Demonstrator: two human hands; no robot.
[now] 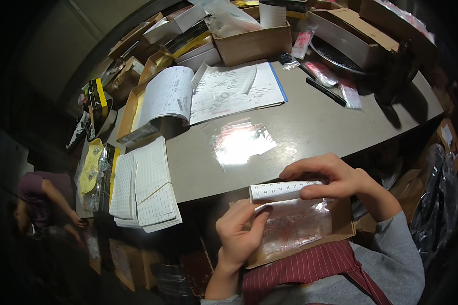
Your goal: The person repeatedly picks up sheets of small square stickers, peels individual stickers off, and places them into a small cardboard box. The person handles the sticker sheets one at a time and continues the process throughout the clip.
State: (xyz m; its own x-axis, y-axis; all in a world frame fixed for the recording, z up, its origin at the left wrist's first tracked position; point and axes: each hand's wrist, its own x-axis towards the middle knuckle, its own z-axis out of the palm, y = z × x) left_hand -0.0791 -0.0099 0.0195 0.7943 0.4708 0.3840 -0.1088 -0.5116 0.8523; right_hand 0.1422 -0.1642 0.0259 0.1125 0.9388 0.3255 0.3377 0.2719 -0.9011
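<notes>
My right hand (336, 175) grips a folded white label sheet (275, 192) printed with rows of small black characters, thumb in front and fingers behind. My left hand (241, 231) pinches the sheet's lower left edge between thumb and fingers. Just below the sheet, in front of my body, is a cardboard box (343, 216) with clear plastic bags (295, 226) printed in red. Beyond my hands, a shiny stack of clear plastic bags (241, 142) lies on the grey table (198, 178).
A banded stack of printed sheets (155, 190) lies at the table's left edge. Behind it stand an open notebook (165, 94), loose papers (239, 94) and a brown carton (252, 46). A black marker (325, 91) lies far right. Another person (46, 198) is at far left.
</notes>
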